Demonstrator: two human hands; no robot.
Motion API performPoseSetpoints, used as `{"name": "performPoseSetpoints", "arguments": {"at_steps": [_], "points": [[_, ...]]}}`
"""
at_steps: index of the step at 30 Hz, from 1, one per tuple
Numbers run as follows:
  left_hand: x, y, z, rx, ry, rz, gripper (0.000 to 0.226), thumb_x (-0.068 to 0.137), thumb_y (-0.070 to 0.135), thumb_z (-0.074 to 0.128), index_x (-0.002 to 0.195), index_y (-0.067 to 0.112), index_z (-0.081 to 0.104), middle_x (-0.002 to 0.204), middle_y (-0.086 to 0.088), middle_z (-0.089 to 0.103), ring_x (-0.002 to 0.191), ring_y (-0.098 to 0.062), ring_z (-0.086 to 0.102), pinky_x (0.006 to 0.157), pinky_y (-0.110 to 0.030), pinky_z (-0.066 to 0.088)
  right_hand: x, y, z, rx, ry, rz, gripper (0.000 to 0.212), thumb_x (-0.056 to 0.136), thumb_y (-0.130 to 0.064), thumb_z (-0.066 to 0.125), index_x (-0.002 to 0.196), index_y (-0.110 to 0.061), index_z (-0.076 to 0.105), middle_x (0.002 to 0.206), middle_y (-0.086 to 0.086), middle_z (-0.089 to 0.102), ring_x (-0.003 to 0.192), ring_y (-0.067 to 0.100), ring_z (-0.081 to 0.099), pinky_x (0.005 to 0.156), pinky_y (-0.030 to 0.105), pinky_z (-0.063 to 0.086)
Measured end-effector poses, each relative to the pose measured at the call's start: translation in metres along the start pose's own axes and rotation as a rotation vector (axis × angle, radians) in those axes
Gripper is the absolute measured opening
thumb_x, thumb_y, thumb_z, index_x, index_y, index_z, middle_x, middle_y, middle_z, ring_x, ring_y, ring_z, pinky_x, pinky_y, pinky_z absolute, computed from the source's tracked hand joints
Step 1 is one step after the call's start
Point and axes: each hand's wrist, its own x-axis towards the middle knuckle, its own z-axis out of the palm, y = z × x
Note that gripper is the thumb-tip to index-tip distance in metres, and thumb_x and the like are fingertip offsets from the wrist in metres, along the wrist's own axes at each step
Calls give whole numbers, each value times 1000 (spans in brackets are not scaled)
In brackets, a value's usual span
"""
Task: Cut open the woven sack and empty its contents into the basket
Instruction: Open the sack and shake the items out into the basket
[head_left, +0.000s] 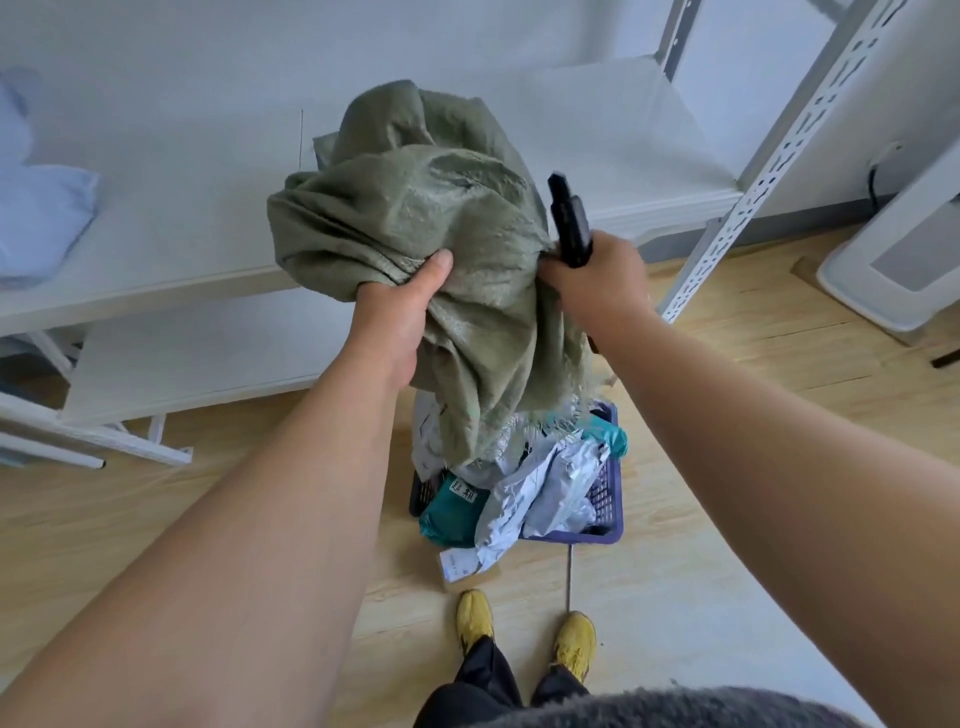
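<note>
The olive-green woven sack (415, 234) hangs upside down in the air, its frayed cut mouth just above the blue plastic basket (608, 499) on the floor. My left hand (405, 306) grips a bunch of the sack's fabric on its left side. My right hand (597, 275) holds the sack's right side and also grips a black utility knife (569, 218) that points upward. Grey and teal mail parcels (540, 488) are heaped in the basket under the sack's mouth, and one white parcel spills over its near rim.
White metal shelving (182, 234) stands behind the sack, with a perforated upright (769, 171) at the right. Pale blue cloth (36, 218) lies on the left shelf. A white appliance (904, 260) sits on the wooden floor at the right. My yellow shoes (524, 634) stand just before the basket.
</note>
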Motion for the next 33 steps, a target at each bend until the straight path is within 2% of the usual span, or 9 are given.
{"name": "performPoseSetpoints", "arguments": {"at_steps": [8,10,16,20,23,25,29,31,33], "points": [[-5,17,5,-84,50,28,36,79,31,81,109,19,66,111,1,73,103,-16,70,92,-39,56,9,-26,-8,83,83,-110,8,83,-23,69,83,-26,62,70,-9,60,74,19,59,64,28,45],[-7,19,5,-77,64,34,34,80,30,79,109,17,66,110,0,73,100,-17,71,88,-37,57,7,-30,-9,-3,-35,-111,8,84,-25,69,84,-19,63,68,-5,58,70,19,55,59,27,43],[-10,14,5,-81,258,-110,75,65,51,85,124,15,57,117,1,68,102,-21,67,93,-43,55,9,-28,-12,-15,-84,-44,12,82,-26,71,83,-17,64,70,-1,60,64,19,56,56,27,42],[-27,-2,22,-72,420,-194,87,66,61,80,131,16,43,124,3,59,107,-20,60,98,-35,49,7,-17,-11,-146,-120,52,17,84,-30,66,80,-15,60,63,-2,54,57,17,50,47,26,32],[-45,-26,38,127,325,-33,103,65,60,80,144,17,30,135,6,52,120,-14,53,104,-29,40,9,-15,-13,-78,-43,100,21,85,-30,65,71,-18,54,61,-2,53,58,19,51,45,25,33],[-52,-43,46,381,230,76,113,51,62,83,140,12,34,135,1,51,123,-15,50,108,-31,37,9,-19,-14,-85,-176,147,20,82,-25,68,70,-17,54,57,0,54,46,13,53,38,19,35],[-47,-57,44,528,285,102,95,47,64,82,123,13,53,119,-1,64,111,-22,62,98,-36,50,2,-34,-8,-133,-541,88,20,78,-15,71,67,-11,55,46,3,52,30,10,43,38,14,36],[-41,-49,37,435,355,63,65,70,43,81,121,11,56,115,2,63,107,-19,62,90,-26,48,2,-31,-6,17,-565,40,14,80,-13,74,75,-12,61,55,4,57,36,10,44,42,17,39],[-34,-38,29,388,400,33,36,84,27,74,112,12,56,106,0,62,103,-22,62,84,-26,45,5,-17,-8,240,-536,43,22,81,-13,77,102,-13,68,81,4,69,41,9,46,45,20,43]]}}
